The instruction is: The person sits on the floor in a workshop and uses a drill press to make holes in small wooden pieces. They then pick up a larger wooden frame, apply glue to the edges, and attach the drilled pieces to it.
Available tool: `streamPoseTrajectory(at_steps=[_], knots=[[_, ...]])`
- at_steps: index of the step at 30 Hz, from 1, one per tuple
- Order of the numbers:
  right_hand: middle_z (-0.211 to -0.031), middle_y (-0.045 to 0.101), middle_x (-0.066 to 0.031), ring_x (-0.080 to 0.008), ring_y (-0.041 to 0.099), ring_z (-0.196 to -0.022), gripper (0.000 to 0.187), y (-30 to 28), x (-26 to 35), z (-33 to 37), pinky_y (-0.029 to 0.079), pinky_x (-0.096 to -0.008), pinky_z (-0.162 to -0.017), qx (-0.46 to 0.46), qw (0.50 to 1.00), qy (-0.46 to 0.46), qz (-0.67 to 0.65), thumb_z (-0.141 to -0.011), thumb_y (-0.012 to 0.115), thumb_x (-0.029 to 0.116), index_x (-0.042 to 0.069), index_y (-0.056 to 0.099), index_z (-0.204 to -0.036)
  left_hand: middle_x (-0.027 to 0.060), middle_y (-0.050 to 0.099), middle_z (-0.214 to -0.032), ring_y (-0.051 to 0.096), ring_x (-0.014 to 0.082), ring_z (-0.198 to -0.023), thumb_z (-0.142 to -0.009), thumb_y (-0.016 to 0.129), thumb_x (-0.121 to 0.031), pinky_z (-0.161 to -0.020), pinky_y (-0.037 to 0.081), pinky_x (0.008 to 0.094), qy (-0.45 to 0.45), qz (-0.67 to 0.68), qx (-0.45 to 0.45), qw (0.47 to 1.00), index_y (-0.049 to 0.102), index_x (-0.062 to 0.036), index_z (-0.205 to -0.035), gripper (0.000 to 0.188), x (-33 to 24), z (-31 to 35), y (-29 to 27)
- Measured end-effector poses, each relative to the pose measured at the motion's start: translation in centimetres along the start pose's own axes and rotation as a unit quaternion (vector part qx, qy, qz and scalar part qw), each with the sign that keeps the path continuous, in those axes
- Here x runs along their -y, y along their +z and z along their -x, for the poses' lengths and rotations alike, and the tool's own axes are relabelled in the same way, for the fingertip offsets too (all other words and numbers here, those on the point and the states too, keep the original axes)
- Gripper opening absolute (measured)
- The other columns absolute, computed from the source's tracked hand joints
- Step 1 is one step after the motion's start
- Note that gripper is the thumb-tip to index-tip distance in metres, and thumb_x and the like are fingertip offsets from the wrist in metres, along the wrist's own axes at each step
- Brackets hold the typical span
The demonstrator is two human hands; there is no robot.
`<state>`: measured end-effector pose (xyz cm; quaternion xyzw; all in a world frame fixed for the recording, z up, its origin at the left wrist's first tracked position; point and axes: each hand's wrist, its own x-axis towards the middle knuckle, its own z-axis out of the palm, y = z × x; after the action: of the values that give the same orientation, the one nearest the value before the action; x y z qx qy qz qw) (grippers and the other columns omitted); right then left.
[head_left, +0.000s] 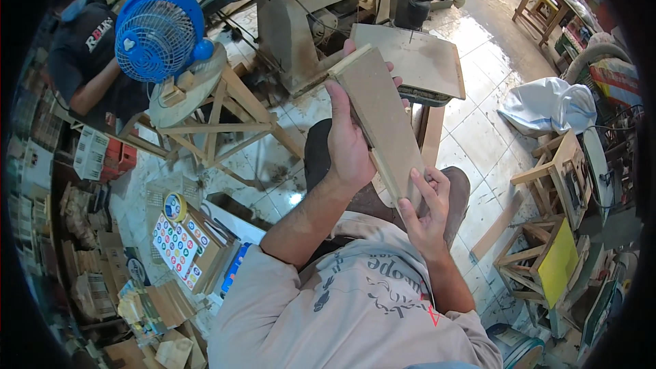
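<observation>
In front of my chest, both hands hold up a flat rectangular wooden board (pixel 383 113), tilted with its far end toward the left. Its broad face is smooth and greyish brown, and the long left edge is paler and looks layered. My left hand (pixel 350 147) grips the far half: the thumb lies along the left edge, and fingertips show past the far end and right edge. The rest of those fingers are hidden behind the board. At the near end my right hand (pixel 428 213) is closed on the corner, with fingertips on the face and the thumb at the edge.
Beyond the board stands a machine with a flat wooden table (pixel 427 61). A blue fan (pixel 160 34) sits on a round wooden stool (pixel 195 106) at left, beside a person (pixel 85 61). Small wooden stools (pixel 536 256) and a white sack (pixel 550 108) are at right.
</observation>
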<state>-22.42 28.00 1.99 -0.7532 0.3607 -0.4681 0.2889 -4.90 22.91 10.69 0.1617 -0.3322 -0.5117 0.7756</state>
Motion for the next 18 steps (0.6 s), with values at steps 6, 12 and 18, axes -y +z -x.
streamPoseTrajectory(at_steps=[6,12,18], knots=[[-0.128,0.043,-0.0187,-0.0289,0.045,-0.115,0.054,0.2,-0.1,0.1,0.034,-0.0392,-0.099,-0.005,1.0,-0.009,-0.005,-0.076,0.074,0.007,0.008,0.059,-0.128,0.0132,0.049,-0.131,0.052,0.0249,-0.117,-0.098,0.019,-0.062,-0.095,0.049,0.0451,0.006,-0.002,0.008,1.0,0.017,-0.0228,-0.152,0.068,0.0,0.1,0.2],[-0.128,0.042,-0.0195,-0.0291,0.044,-0.115,0.056,0.1,-0.2,0.4,0.033,-0.0395,-0.099,0.008,0.999,-0.044,-0.015,-0.074,0.075,0.005,0.006,0.058,-0.128,0.0134,0.048,-0.133,0.051,0.0243,-0.118,-0.098,0.02,-0.062,-0.096,0.048,0.0433,0.008,0.019,0.02,1.0,0.014,-0.0205,-0.153,0.069,-0.6,0.7,0.6],[-0.128,0.041,-0.0222,-0.0302,0.044,-0.112,0.058,-0.4,-0.8,0.9,0.035,-0.0399,-0.096,0.017,0.996,-0.084,-0.023,-0.072,0.076,0.008,0.006,0.058,-0.127,0.0136,0.045,-0.135,0.05,0.0241,-0.119,-0.096,0.021,-0.065,-0.098,0.047,0.0431,0.012,0.008,0.035,0.999,0.01,-0.0196,-0.154,0.074,-1.3,1.7,1.3]])
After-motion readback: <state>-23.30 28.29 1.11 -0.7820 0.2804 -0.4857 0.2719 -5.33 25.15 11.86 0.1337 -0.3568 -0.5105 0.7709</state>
